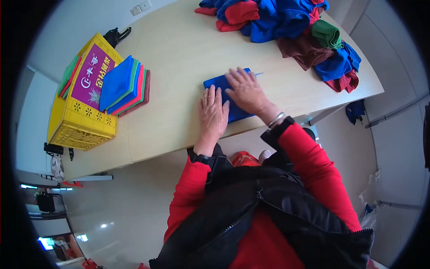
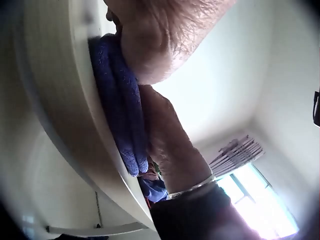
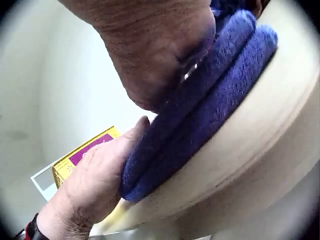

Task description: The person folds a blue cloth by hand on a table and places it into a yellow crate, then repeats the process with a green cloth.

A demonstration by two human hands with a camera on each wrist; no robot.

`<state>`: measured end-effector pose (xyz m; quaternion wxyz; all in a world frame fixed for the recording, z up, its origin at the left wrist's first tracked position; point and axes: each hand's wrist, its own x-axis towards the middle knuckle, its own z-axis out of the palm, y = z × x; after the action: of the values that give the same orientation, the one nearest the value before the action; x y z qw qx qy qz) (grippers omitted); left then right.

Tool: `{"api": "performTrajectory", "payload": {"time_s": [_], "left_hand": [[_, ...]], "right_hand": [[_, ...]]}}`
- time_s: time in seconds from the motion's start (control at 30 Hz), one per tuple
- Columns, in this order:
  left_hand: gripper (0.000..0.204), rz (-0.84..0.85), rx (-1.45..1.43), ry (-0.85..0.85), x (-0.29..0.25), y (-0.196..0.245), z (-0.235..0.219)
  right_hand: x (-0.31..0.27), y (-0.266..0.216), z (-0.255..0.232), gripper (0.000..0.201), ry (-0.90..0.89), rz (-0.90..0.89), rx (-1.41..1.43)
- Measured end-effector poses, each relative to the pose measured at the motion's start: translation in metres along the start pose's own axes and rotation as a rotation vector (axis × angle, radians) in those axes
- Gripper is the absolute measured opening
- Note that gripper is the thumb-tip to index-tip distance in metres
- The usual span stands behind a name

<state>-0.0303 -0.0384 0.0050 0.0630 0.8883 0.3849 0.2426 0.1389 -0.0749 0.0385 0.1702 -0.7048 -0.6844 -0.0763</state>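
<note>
A folded blue towel (image 1: pixel 238 112) lies near the table's front edge, its stacked layers showing as thick rounded folds in both wrist views. My left hand (image 1: pixel 212 112) rests on its left side with the fingers straight and pointing away from me. Across the upper right part of the towel my right hand (image 1: pixel 248 92) lies flat, fingers extended. In the right wrist view the left hand (image 3: pixel 95 175) touches the end of the folded towel (image 3: pixel 195 110), thumb along the top. The left wrist view shows the same towel (image 2: pixel 120 105) under the palms.
A yellow crate (image 1: pixel 85 130) with a purple label stands at the table's left, a stack of folded coloured towels (image 1: pixel 127 87) against it. Loose blue and red towels (image 1: pixel 277 20) are heaped at the back, with brown and green ones (image 1: pixel 327 33) at the right. The table's front edge (image 1: pixel 179 150) runs close to me.
</note>
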Motion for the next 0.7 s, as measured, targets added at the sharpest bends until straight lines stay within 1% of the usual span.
{"api": "performTrajectory", "payload": {"time_s": [0.17, 0.27, 0.4, 0.63, 0.7], "left_hand": [[0.057, 0.043, 0.036, -0.016, 0.001, -0.001, 0.004], [0.057, 0.055, 0.049, -0.034, 0.002, 0.002, 0.003], [0.058, 0.045, 0.061, -0.050, -0.001, 0.001, 0.001], [0.059, 0.030, 0.038, -0.042, -0.010, 0.001, -0.005], [0.060, 0.000, 0.042, -0.047, -0.016, 0.001, -0.008]], "right_hand": [[-0.002, 0.001, 0.026, 0.057, 0.017, -0.001, 0.047], [-0.002, 0.003, 0.017, 0.059, -0.025, 0.060, 0.071], [-0.002, 0.007, 0.016, 0.058, -0.015, 0.102, 0.062], [-0.004, 0.014, 0.015, 0.058, -0.009, 0.141, 0.049], [-0.004, 0.016, 0.013, 0.058, -0.016, 0.149, 0.047]]}}
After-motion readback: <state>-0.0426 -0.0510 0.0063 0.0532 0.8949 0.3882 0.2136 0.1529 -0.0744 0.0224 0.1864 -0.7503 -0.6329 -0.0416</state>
